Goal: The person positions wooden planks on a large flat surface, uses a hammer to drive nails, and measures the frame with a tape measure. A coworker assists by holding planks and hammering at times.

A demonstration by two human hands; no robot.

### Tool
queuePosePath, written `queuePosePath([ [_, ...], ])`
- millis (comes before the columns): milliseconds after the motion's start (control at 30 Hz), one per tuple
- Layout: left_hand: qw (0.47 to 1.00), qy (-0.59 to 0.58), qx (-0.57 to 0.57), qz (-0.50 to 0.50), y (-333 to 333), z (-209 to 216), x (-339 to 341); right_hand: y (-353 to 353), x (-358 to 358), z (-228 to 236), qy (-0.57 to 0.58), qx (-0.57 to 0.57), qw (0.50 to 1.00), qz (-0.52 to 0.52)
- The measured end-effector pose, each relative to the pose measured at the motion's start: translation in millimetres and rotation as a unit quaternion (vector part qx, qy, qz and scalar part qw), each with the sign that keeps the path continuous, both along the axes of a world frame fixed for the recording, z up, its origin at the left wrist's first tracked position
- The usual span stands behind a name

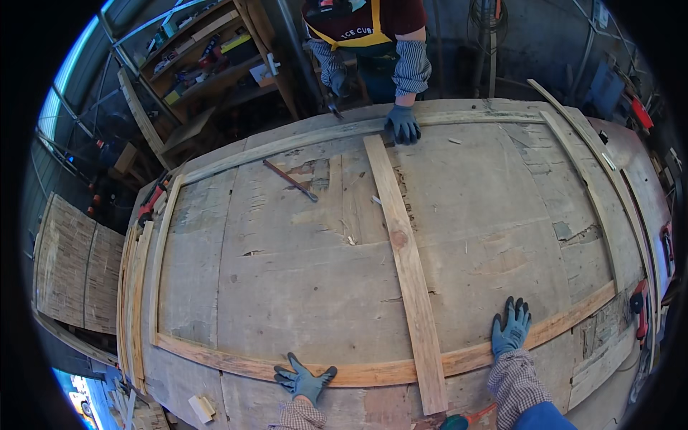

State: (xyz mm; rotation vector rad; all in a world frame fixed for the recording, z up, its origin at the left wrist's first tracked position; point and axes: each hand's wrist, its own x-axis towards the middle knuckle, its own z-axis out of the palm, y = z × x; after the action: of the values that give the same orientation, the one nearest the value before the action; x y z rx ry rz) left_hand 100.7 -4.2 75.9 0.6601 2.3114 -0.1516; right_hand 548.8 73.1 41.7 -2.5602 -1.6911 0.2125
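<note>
With fingers spread apart, the left hand (304,381) and right hand (511,334) rest on the near side of the wooden frame (373,375) on the tabletop (301,287), probably steadying it either side of the crossing board (408,265).

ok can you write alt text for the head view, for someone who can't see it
The wearer's gloved left hand and right hand lie spread over the near rail of a large rectangular wooden frame on a worn worktable. A plank crosses the frame near its middle; opposite, a co-worker's gloved hand is by the plank's far end.
</note>
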Motion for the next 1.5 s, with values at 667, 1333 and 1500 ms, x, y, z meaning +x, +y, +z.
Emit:
queuePosePath([
  [667, 1.000, -0.004, -0.022, 0.008, 3.9, 1.7, 2.3, 0.7, -0.5, 2.4, -0.002, -0.009, 1.000, -0.010],
  [1333, 1.000, 0.006, -0.025, 0.005, 5.3, 1.6, 3.5, 1.4, -0.8, 4.5, 0.004, -0.017, 1.000, -0.012],
  [1500, 1.000, 0.008, -0.025, 0.004, 4.3, -2.5, 1.8, 1.7, -1.0, 5.7, 0.003, -0.023, 1.000, -0.017],
])
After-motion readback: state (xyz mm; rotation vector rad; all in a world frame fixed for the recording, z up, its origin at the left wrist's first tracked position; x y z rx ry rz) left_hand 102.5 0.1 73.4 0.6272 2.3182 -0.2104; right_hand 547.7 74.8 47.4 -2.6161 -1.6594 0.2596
